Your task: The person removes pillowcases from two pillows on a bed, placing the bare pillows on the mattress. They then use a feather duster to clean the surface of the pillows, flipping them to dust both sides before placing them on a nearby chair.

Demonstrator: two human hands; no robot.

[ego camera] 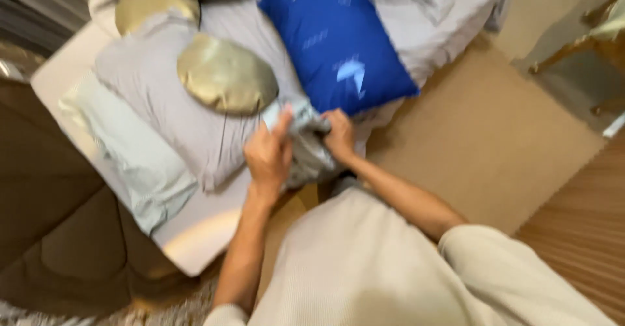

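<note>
A pale green pillow (133, 153) lies along the bed's (195, 235) left edge, with a grey pillow (169, 98) overlapping it toward the middle. A gold cushion (226, 82) rests on the grey pillow, and a second gold cushion (153, 7) sits near the bed's far left corner. A blue pillow (332, 36) with pale markings lies further right, its near corner by the bed's near edge.

At that near edge, just below the blue pillow, both hands work a bunched grey cloth (311, 145). The left hand (268, 156) has its fingers (282, 121) curled, pinching the cloth's left side. The right hand (340, 136) grips the cloth's right side, fingers closed into the folds. The picture is blurred, so finer detail is unclear.
</note>
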